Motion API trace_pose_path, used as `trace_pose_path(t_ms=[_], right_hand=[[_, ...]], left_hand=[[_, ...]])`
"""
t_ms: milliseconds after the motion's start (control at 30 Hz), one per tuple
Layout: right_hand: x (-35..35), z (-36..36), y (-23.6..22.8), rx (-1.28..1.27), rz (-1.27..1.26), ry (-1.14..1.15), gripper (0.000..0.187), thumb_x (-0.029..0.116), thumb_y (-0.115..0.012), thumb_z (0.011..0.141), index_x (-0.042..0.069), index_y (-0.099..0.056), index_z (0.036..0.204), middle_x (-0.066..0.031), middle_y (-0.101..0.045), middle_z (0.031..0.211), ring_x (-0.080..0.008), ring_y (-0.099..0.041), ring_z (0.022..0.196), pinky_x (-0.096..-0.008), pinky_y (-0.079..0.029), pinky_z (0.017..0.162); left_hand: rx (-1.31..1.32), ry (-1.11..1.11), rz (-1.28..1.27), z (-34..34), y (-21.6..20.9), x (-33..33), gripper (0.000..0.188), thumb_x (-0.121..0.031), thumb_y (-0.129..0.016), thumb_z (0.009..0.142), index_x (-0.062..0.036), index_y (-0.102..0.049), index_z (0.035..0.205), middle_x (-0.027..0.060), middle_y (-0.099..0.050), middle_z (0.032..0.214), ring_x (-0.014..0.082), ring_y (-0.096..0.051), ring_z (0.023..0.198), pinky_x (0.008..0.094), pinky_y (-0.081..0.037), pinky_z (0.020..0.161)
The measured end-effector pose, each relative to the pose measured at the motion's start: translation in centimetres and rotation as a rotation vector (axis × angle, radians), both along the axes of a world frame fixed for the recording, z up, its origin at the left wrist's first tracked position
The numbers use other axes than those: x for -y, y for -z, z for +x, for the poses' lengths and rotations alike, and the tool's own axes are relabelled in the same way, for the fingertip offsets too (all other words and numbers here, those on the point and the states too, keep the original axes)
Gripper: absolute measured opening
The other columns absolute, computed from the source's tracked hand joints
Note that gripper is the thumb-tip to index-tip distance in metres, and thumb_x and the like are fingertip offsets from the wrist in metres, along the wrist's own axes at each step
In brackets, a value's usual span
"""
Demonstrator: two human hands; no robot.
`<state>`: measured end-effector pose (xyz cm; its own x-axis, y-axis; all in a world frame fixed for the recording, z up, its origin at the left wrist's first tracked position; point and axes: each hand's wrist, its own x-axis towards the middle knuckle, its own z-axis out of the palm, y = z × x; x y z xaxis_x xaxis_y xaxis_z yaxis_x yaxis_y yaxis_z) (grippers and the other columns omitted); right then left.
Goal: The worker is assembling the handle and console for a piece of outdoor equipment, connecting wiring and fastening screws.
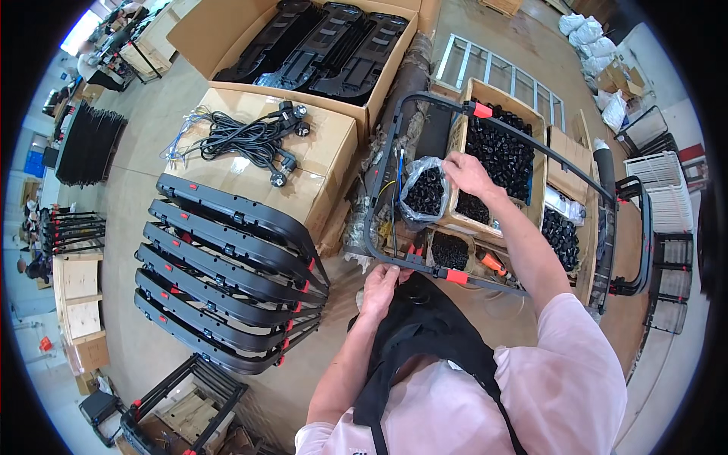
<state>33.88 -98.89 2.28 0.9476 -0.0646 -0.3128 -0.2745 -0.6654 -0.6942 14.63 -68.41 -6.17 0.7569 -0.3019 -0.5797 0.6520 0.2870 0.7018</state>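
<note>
Frame (531, 159) edge held by left hand (379, 284); right hand (466, 173) seemingly over crate (538, 121).

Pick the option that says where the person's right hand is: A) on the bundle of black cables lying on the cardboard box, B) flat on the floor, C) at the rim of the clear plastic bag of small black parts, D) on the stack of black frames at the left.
C: the right hand reaches to the rim of the clear plastic bag of small black parts, beside the wooden crate of the same parts.
</note>
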Motion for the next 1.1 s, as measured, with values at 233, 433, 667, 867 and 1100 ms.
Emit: trace_pose_path(t_ms=[233,433,667,867,1100], right_hand=[[-10.3,-14.1,-13.2,-0.305,-0.138,-1.149,0.037,0.039,-0.059,0.100,0.003,-0.068,0.097,-0.0232,-0.072,0.085,-0.0432,-0.071,0.081,-0.0541,-0.056,0.075],[-11.2,-21.7,-12.1,-0.565,0.243,-0.909,0.029,0.031,-0.071,0.101,0.004,-0.068,0.109,-0.0164,-0.074,0.091,-0.0320,-0.072,0.082,-0.0461,-0.054,0.073],[-10.0,-25.2,-11.7,-0.725,0.481,-0.631,0.025,0.022,-0.073,0.100,0.002,-0.075,0.115,-0.0045,-0.075,0.089,-0.0128,-0.070,0.075,-0.0323,-0.056,0.067],[-9.2,-28.4,-4.9,-0.745,0.711,-0.126,0.024,0.021,-0.074,0.099,0.001,-0.076,0.112,-0.0060,-0.074,0.091,-0.0110,-0.068,0.076,-0.0274,-0.054,0.062],[-16.6,-25.6,9.0,-0.316,1.138,0.709,0.015,0.021,-0.073,0.101,0.007,-0.068,0.105,0.0007,-0.067,0.088,-0.0083,-0.060,0.073,-0.0253,-0.044,0.061]], left_hand=[[0.009,-0.037,0.008,-0.5,0.7,-0.1,0.020,-0.017,-0.058,0.111,0.0004,-0.066,0.108,0.0115,-0.077,0.108,0.0151,-0.068,0.094,0.0309,-0.053,0.089],[0.069,-0.018,0.017,-0.6,1.1,-0.7,0.016,-0.022,-0.062,0.110,-0.0081,-0.068,0.105,0.0035,-0.075,0.100,0.0104,-0.068,0.089,0.0259,-0.051,0.078],[0.020,0.027,0.023,0.0,0.1,-1.2,0.016,-0.024,-0.063,0.109,-0.0095,-0.068,0.104,0.0033,-0.075,0.097,0.0131,-0.071,0.088,0.0280,-0.053,0.079],[-0.012,0.082,0.045,0.3,0.5,-2.4,0.017,-0.025,-0.065,0.108,-0.0092,-0.069,0.104,0.0042,-0.075,0.097,0.0142,-0.072,0.083,0.0292,-0.056,0.076],[-0.042,0.180,0.219,1.4,-1.0,-2.8,0.025,-0.029,-0.068,0.106,-0.0054,-0.068,0.112,0.0043,-0.074,0.093,0.0148,-0.072,0.080,0.0301,-0.058,0.073]])
